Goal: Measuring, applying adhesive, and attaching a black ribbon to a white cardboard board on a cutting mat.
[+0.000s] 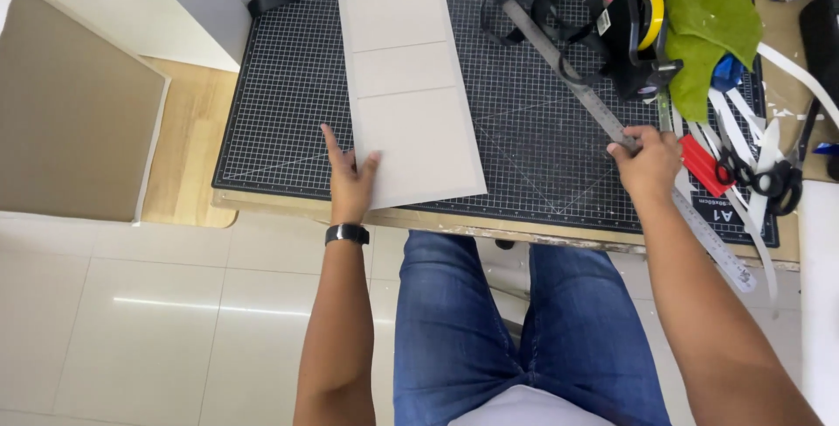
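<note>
A: Item one, the work surface?

B: Black cutting mat (288, 85) with a white grid, lying on a wooden table (188, 142). White tiled floor below; the person sits in blue jeans at the near edge.

A: Main piece on the mat?

B: Long grey card panel (406, 68), made of three sections joined end to end, running from the far edge of the mat to its near edge, slightly slanted.

A: Left hand?

B: Left hand (348, 183), black watch on the wrist, lies flat and released on the panel's near left corner: fingers stretched out, thumb on the card, nothing gripped.

A: Right hand?

B: Right hand (648, 162) is closed around a long steel ruler (577, 85), pinching it partway along. The ruler runs diagonally, far end towards the middle of the mat, near end past the table's near right edge.

A: Loose stock on the right?

B: Black strap bundle (542, 2), black tape dispenser (631, 50) holding a yellow roll (653, 15), a green cloth (712, 20), black-handled scissors (760, 180), a red knife (702, 166) and white paper strips (743, 129).

A: Any boxes or trays?

B: No true container that I can tell; only the dispenser holds something, its roll. A large brown board (74, 111) stands at the far left.
</note>
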